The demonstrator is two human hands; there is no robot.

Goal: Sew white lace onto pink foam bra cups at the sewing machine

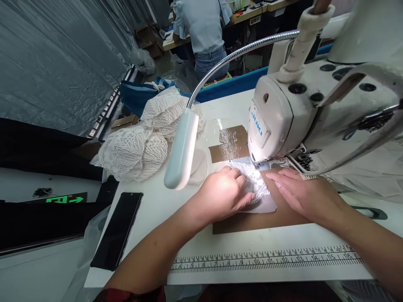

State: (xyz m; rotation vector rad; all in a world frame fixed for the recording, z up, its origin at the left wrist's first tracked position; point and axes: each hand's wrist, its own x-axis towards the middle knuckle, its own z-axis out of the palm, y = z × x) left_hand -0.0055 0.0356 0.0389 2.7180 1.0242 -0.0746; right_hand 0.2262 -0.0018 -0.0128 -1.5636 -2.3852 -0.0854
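White lace fabric (256,183) lies on a pale backing piece (266,204) under the front of the white sewing machine (273,113). My left hand (225,193) rests on the left side of the lace, its fingers bent and its thumb on the lace edge. To the right of the lace, my right hand (299,191) lies on the brown board (245,224), fingers stretched out and close together, the fingertips near the lace edge. The machine head partly hides the needle area.
A lamp (181,149) on a bent metal neck hangs left of the machine. Piled lace (135,149) sits at the table's left back, a black phone (117,230) at the left edge. A printed ruler (264,260) runs along the front. A person (201,33) sits beyond.
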